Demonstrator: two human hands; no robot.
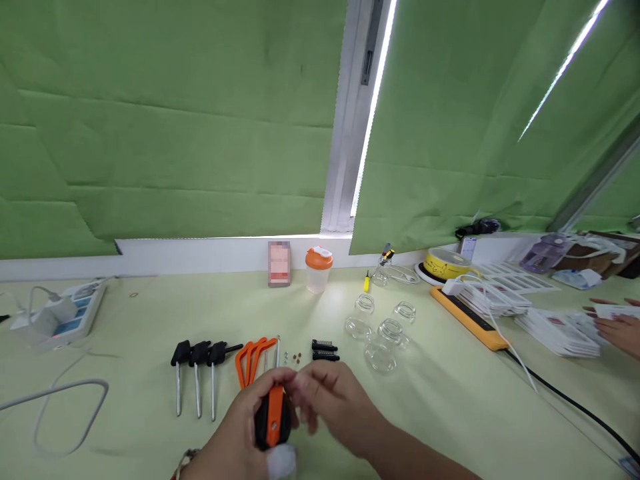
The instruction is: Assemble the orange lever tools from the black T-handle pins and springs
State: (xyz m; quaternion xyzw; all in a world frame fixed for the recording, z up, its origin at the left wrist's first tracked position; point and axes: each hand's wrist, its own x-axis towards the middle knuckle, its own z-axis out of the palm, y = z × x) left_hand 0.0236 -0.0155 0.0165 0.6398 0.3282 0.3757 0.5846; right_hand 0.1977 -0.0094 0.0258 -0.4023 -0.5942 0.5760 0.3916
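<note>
My left hand (245,427) is closed around a black-and-orange part (273,419) with an orange strip down its middle and a small round spot on it. A whitish, blurred piece (281,461) shows just below it. My right hand (340,407) is beside the part's upper right edge, its fingers pinched together near my left fingertips. Whatever those fingers hold is hidden. Just beyond my hands lie orange loop-shaped handles (254,359), small brown and clear bits (297,359) and two black spring-like pieces (325,350). Left of them are three black-headed metal rods (197,380).
Several glass jars (383,347) stand right of centre. An orange-lidded cup (319,270) is near the wall. A power strip (80,310) sits left; an orange-and-black strip (470,320) with cables lies right. Another person's hands (620,328) are beside stacked white cards (557,331).
</note>
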